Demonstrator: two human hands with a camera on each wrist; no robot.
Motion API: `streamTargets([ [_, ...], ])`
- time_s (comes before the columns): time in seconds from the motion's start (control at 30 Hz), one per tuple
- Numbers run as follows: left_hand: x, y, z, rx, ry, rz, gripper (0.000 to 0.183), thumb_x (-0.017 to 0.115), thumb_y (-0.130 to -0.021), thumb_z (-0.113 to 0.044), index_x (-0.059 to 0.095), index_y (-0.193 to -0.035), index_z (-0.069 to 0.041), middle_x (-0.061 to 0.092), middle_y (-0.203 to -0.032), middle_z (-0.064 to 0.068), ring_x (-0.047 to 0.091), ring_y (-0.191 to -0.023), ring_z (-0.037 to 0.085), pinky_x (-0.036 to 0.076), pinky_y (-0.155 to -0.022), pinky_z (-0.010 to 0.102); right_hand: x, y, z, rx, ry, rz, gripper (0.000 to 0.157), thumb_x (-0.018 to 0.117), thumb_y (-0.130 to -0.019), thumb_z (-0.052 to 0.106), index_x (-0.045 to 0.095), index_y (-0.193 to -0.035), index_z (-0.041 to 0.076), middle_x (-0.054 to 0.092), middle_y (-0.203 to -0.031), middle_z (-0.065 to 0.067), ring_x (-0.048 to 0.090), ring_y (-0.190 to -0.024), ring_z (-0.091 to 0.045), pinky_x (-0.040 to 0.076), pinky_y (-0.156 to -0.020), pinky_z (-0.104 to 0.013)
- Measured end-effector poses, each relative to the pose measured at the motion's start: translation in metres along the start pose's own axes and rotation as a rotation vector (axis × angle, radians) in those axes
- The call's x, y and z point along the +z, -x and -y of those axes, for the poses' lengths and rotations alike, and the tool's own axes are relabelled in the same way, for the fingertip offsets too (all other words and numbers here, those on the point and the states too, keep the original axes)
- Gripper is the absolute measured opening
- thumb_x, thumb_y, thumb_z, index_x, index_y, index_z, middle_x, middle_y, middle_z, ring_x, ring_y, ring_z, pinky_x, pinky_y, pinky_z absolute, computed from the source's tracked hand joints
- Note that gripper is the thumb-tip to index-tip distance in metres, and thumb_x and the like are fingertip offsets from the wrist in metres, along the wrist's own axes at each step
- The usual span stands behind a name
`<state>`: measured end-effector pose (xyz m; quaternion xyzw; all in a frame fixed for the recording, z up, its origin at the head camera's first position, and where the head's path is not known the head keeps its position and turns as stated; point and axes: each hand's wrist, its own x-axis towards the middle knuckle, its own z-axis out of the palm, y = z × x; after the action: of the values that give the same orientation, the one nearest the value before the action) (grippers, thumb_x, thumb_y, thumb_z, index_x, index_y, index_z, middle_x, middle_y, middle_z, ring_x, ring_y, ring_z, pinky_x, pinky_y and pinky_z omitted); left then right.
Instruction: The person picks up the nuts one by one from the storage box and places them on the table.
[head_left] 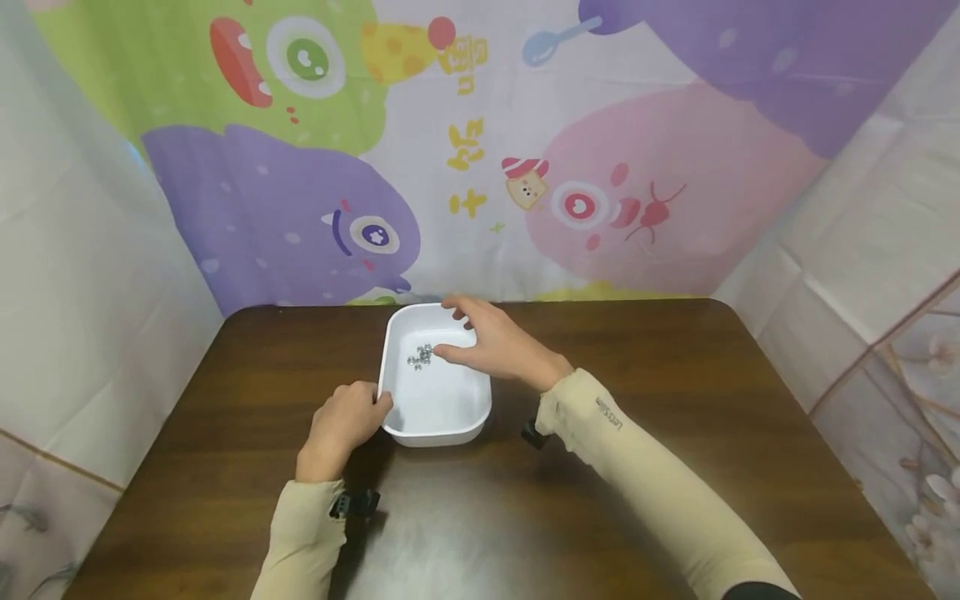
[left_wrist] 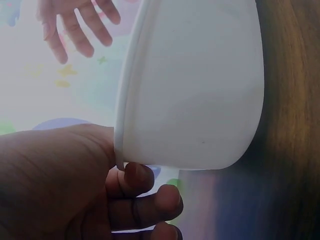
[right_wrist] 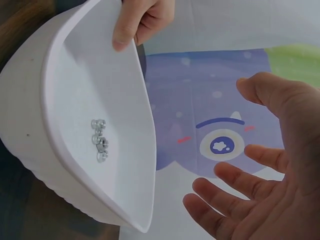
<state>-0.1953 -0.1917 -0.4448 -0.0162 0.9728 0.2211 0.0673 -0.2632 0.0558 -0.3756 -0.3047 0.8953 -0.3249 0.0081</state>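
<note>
A white, deep plastic tray (head_left: 442,404) with rounded corners stands on the table. Several small silver metal nuts (right_wrist: 102,144) lie in a loose cluster on its floor. My left hand (head_left: 341,425) pinches the tray's left rim, thumb on the inside and fingers outside below the edge. Over the tray's right side, my right hand (head_left: 495,340) hovers with fingers spread and relaxed. Nothing is between its fingers in the right wrist view. From the head camera, its thumb tip overlaps the edge of the nut cluster.
The dark brown wooden table (head_left: 637,375) reaches back to a cartoon-printed curtain (head_left: 465,250). Pale cloth hangs along both sides. Small black devices are strapped at both wrists, over beige sleeves (head_left: 645,458).
</note>
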Motion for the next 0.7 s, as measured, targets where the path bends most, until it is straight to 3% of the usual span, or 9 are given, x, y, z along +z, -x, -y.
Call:
streamTargets([
  [0.33,0.002,0.001,0.002,-0.002,0.015,0.004,0.035,0.048,-0.101,-0.033,0.07,-0.096,-0.005,0.066,-0.087,0.013,0.056,-0.07,0.025,0.042,-0.057,0.039,0.006,-0.006,-0.001,0.043,-0.101,0.015,0.065,0.076,-0.092,0.04,0.051,-0.144,0.011,0.065,-0.125,-0.009,0.065,-0.115,-0.028,0.054,-0.097,-0.041],
  [0.7,0.002,0.001,0.001,-0.003,0.017,-0.01,0.037,0.048,-0.101,-0.033,0.072,-0.105,-0.004,0.07,-0.095,0.016,0.058,-0.073,0.026,0.044,-0.059,0.041,0.02,-0.02,-0.012,0.138,-0.271,-0.026,0.054,0.075,-0.092,0.039,0.057,-0.138,0.015,0.068,-0.115,-0.008,0.068,-0.108,-0.021,0.055,-0.091,-0.037],
])
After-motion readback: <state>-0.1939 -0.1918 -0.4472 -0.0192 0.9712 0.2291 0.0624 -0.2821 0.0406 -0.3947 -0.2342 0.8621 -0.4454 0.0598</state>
